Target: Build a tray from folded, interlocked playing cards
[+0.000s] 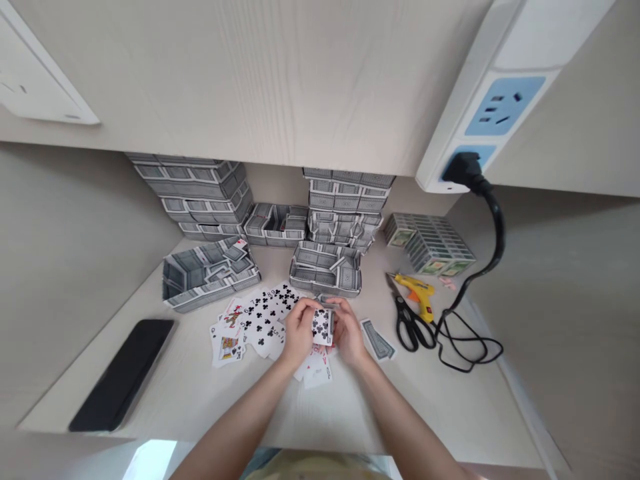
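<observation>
My left hand (299, 328) is closed on the left side of a club playing card (321, 327), held face up just above the desk. My right hand (349, 332) grips the right edge of the same card; whether more cards lie beneath it, I cannot tell. Spread cards with clubs (263, 320) lie face up left of my hands, partly under the left one. Several red-marked cards (316, 370) stick out below. Two or so cards (379, 340) rest face down at the right. Behind my hands stands a box made of folded cards (325, 270), with a few loose cards inside.
A larger card box (210, 273) stands at left, before tall stacks of card boxes (200, 193). At right lie black scissors (413, 323), a yellow glue gun (419, 293) with a black cord (470, 333), and packed card decks (433, 243). A black phone (123, 373) lies far left.
</observation>
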A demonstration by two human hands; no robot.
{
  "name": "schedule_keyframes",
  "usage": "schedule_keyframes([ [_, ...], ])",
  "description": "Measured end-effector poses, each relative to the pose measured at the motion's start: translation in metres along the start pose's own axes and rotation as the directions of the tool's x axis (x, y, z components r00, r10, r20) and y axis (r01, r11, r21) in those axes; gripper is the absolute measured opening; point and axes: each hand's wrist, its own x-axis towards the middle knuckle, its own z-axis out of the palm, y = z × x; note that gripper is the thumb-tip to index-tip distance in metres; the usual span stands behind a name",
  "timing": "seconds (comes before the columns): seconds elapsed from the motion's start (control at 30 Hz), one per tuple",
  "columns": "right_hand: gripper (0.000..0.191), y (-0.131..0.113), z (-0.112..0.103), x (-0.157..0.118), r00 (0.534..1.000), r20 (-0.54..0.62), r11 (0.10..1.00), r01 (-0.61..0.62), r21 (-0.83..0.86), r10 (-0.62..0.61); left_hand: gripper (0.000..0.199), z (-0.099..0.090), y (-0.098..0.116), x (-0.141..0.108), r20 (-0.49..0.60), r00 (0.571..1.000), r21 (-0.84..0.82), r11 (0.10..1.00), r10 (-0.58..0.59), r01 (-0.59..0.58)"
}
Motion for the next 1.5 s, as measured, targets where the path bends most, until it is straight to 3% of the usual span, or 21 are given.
schedule_keyframes([
  [0.17, 0.041, -0.003, 0.002, 0.003, 0.988, 0.063, 0.987, -0.137, -0.090, 0.142, 0.014, -0.006, 0.001, -0.003, 0.088, 0.995, 0.003, 0.999, 0.041, -0.042],
  [0.27, 0.040, -0.001, -0.002, 0.004, 0.981, 0.112, 0.977, -0.142, -0.160, 0.161, 0.014, -0.008, 0.001, -0.003, 0.103, 0.991, 0.037, 0.996, 0.083, -0.087],
  [0.37, 0.042, 0.000, -0.005, 0.003, 0.987, 0.098, 0.972, -0.101, -0.210, 0.124, 0.015, -0.007, 0.002, -0.001, 0.094, 0.991, 0.086, 0.991, 0.092, -0.100],
  [0.53, 0.038, -0.008, -0.003, -0.001, 0.996, 0.073, 0.954, -0.024, -0.298, 0.048, 0.015, -0.007, 0.004, 0.005, 0.003, 0.989, 0.318, 0.938, 0.146, -0.139],
  [0.63, 0.036, -0.012, -0.001, -0.004, 0.998, 0.063, 0.934, -0.007, -0.356, 0.031, 0.021, -0.009, 0.005, 0.008, 0.064, 0.992, 0.400, 0.907, 0.112, -0.128],
  [0.8, 0.035, -0.007, -0.004, -0.002, 0.994, -0.015, 0.879, 0.088, -0.468, -0.108, 0.023, -0.013, 0.009, 0.013, 0.165, 0.983, 0.402, 0.905, 0.078, -0.140],
  [0.93, 0.034, -0.005, -0.005, 0.000, 0.990, -0.002, 0.857, 0.120, -0.502, -0.140, 0.028, -0.015, 0.008, 0.016, 0.180, 0.983, 0.404, 0.910, 0.021, -0.094],
  [1.23, 0.035, -0.009, -0.011, 0.000, 0.991, 0.122, 0.903, 0.006, -0.430, 0.051, 0.027, -0.017, 0.009, 0.017, 0.230, 0.973, 0.383, 0.921, -0.016, -0.075],
  [1.4, 0.035, -0.010, -0.012, 0.001, 0.974, 0.193, 0.890, -0.018, -0.455, 0.118, 0.027, -0.028, 0.014, 0.023, 0.357, 0.924, 0.320, 0.947, -0.139, 0.018],
  [1.5, 0.034, -0.012, -0.010, 0.000, 0.966, 0.226, 0.870, 0.003, -0.493, 0.125, 0.030, -0.032, 0.016, 0.024, 0.370, 0.920, 0.342, 0.940, -0.131, -0.004],
])
